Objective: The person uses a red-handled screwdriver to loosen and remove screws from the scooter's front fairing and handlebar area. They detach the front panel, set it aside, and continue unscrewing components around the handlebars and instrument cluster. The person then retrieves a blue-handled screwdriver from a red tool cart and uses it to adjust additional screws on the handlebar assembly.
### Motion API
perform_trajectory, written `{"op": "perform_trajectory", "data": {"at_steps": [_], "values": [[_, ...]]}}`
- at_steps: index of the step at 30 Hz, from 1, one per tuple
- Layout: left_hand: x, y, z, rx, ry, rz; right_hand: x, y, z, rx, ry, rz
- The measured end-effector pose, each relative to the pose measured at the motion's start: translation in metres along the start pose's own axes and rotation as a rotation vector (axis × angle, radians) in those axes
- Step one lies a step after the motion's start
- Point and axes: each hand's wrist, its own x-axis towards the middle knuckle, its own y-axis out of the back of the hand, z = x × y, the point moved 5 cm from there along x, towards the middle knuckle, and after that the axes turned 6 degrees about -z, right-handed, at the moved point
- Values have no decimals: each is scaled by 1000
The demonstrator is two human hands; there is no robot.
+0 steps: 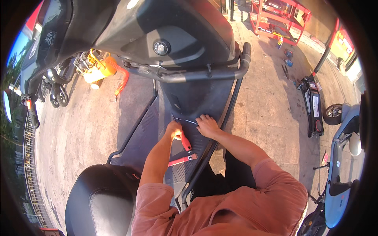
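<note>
My left hand (173,129) is closed at the upper end of a red-handled tool (185,142), whose black-tipped butt points down and right. Its working end is hidden by the hand. On the dark panel of the scooter's footwell (197,98), my right hand (207,126) lies with fingers slightly bent and apart. A thin silvery strip (189,121) shows between the two hands, close to the right fingertips; I cannot tell what it is. Below the hands, a second red tool (183,160) with a metallic end lies on the ribbed footboard (147,135).
Black tube guards (231,104) run along the footwell. A black seat (102,200) is at lower left. An orange compressor (96,72) with a coiled hose stands far left. At right are a red tool cart (258,17), a floor jack (314,104) and a blue scooter (334,169).
</note>
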Motion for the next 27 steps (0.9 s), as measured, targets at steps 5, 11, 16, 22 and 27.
{"op": "perform_trajectory", "data": {"at_steps": [5, 11, 16, 22, 27], "values": [[-6, 4, -5, 117, 40, 71, -10, 79, -24, 183, 244, 1], [-51, 37, 10, -153, 153, 2, -46, 260, -92, 140, 799, 360], [-181, 187, 79, -480, -511, 1092, -65, 387, -147, -129, 1058, 709], [-399, 306, 158, 75, -881, 1936, -56, 495, -230, -591, 1092, 1124], [-431, 357, 187, 490, -863, 1867, -54, 528, -249, -746, 1007, 1061]]}}
